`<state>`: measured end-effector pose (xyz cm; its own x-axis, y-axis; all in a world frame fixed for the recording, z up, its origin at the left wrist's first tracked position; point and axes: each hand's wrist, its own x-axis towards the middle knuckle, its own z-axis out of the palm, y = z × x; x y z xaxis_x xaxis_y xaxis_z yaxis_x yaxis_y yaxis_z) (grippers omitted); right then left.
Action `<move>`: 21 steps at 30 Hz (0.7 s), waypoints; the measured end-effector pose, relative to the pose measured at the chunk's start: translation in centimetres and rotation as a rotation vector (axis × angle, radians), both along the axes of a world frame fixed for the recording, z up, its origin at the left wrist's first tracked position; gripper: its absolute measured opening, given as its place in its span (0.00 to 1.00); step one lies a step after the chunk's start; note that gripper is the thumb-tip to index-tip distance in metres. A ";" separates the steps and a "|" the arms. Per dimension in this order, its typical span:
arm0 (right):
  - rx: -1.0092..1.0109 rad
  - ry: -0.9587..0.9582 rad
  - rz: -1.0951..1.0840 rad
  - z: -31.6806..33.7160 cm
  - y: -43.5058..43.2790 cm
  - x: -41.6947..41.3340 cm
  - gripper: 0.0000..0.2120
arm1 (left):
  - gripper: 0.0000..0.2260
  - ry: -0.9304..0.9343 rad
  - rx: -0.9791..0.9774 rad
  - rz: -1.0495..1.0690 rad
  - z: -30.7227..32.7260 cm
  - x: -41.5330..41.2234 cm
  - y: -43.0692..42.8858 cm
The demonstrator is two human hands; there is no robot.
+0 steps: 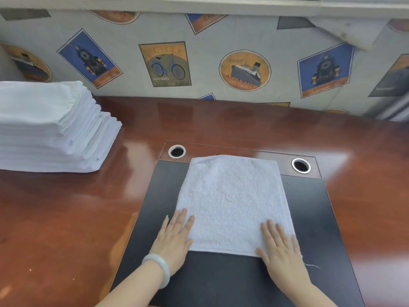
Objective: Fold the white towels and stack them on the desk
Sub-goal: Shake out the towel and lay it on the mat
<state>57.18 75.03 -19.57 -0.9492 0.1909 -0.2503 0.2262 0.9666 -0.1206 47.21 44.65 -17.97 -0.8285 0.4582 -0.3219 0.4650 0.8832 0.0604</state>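
A white towel (232,200) lies flat, folded into a rectangle, on the black inset pad (309,218) of the desk. My left hand (174,238) lies flat with straight fingers on the towel's near left corner. My right hand (281,247) lies flat on its near right corner. Both palms press down on the cloth and hold nothing. A tall stack of folded white towels (46,127) stands on the desk at the far left, well apart from my hands.
The glossy red-brown desk (66,218) spreads around the pad. Two round cable holes (176,151) (301,165) sit at the pad's far edge. A printed grey cloth (199,63) hangs along the back of the desk.
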 end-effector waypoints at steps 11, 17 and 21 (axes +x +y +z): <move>-0.180 0.093 0.242 2.6 -4.2 -12.7 0.33 | 0.27 0.150 0.124 0.036 1.6 -8.1 7.6; -0.136 0.226 0.219 2.0 -2.6 -16.8 0.22 | 0.28 0.075 0.152 -0.026 -2.5 -10.0 5.4; -0.220 0.351 0.292 4.8 -5.6 -24.4 0.12 | 0.29 0.172 0.164 -0.040 -3.3 -10.2 5.5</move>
